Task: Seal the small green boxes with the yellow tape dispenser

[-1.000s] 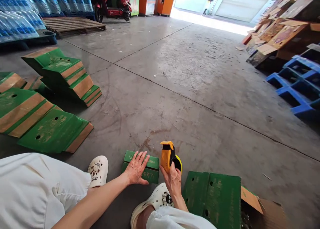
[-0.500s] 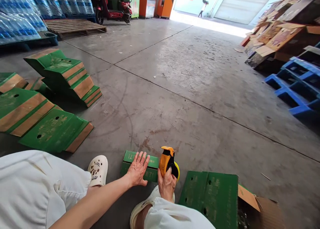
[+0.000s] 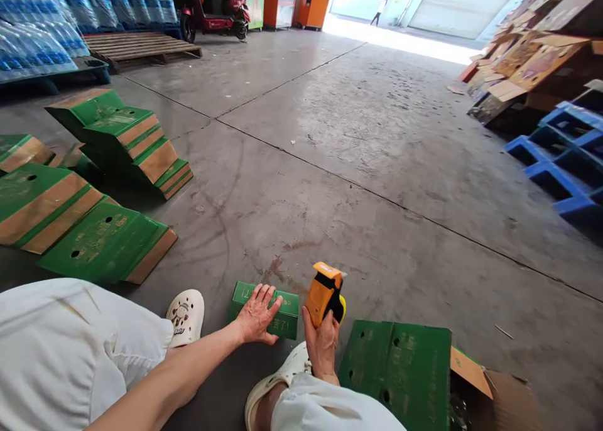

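A small green carton (image 3: 288, 326) with pale printing rests on the concrete floor between my feet. My left hand (image 3: 257, 315) lies on top of it, fingers stretched out and slightly spread. Just right of the carton, my right hand (image 3: 323, 340) is wrapped round an orange and black tape dispenser (image 3: 324, 293), held up and apart from the box. Part of a yellow tape roll (image 3: 342, 308) shows at its right side. Close by on the right stands a larger green carton (image 3: 396, 368) with a brown flap folded out.
Flattened green cardboard (image 3: 106, 242) lies at the left, with more folded green boxes (image 3: 122, 129) behind. Blue pallets (image 3: 560, 161) and stacked brown cartons (image 3: 541, 66) line the right. Bottled water (image 3: 38, 48), a wooden pallet (image 3: 141, 44) and a red scooter (image 3: 214, 16) stand farther back.
My right hand has lifted the tape dispenser slightly up and to the right, away from the small carton. My left hand stays on the carton.
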Demonstrator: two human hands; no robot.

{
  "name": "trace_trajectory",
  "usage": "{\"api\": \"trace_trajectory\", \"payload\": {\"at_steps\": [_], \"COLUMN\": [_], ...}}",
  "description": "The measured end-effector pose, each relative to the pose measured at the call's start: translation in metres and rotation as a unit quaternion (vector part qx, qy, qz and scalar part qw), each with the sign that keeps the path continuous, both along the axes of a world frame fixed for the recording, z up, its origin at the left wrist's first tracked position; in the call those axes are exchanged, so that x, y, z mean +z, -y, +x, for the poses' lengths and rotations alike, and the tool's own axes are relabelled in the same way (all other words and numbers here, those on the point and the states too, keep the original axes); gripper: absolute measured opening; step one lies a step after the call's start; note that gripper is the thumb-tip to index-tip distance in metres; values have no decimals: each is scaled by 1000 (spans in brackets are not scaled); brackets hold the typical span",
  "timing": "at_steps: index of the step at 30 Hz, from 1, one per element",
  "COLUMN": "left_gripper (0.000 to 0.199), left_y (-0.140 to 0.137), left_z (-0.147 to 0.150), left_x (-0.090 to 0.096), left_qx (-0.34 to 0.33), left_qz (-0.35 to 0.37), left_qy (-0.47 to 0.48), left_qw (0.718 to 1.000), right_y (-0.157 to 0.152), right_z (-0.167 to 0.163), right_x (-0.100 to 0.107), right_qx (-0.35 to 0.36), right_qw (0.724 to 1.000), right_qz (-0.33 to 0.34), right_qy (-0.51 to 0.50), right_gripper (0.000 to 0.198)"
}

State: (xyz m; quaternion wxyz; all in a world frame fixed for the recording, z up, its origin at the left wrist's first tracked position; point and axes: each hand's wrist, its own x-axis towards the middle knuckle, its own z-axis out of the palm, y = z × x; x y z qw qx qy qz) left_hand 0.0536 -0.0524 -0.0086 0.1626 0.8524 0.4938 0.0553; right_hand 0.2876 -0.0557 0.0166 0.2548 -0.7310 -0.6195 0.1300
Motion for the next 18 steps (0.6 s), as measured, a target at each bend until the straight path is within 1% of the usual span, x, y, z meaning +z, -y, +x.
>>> {"api": "trace_trajectory", "payload": {"at_steps": [2,4,5,7,9,11,13,15,18], "left_gripper": [109,107,107,106,103,100,101,104,107], "left_y": [-1,-2,-3,-5,-7,-10,-11,-12,-11], "left_z": [-1,-1,-1,-1,-1,-2,-2,-3,-3], "left_x": [0,-2,-2,-2,-1,0,1,0,-1], "left_qx": [2,2,1,2,8,17,21,21,21], "left_qz": [5,9,10,10,7,4,3,4,1], "left_qy": [8,17,22,29,36,46,60,75,90], "left_qw": [1000,1000,1000,1000,999,999,998,997,996], "right_y": [-11,-21,-26,-33,-37,-39,-39,-39,-37], "right_z": [-13,-28,-34,-40,-40,-34,-27,-22,-20], "right_x": [20,41,51,66,75,75,69,60,52], "right_qx": [14,66,96,144,160,140,105,79,69], "right_qw": [996,978,961,918,881,863,858,859,871], "right_qz": [-9,-57,-90,-154,-191,-200,-193,-184,-178], "right_qy": [-85,-189,-241,-335,-402,-442,-464,-471,-453], "right_gripper": [83,78,76,72,70,69,69,70,68]}}
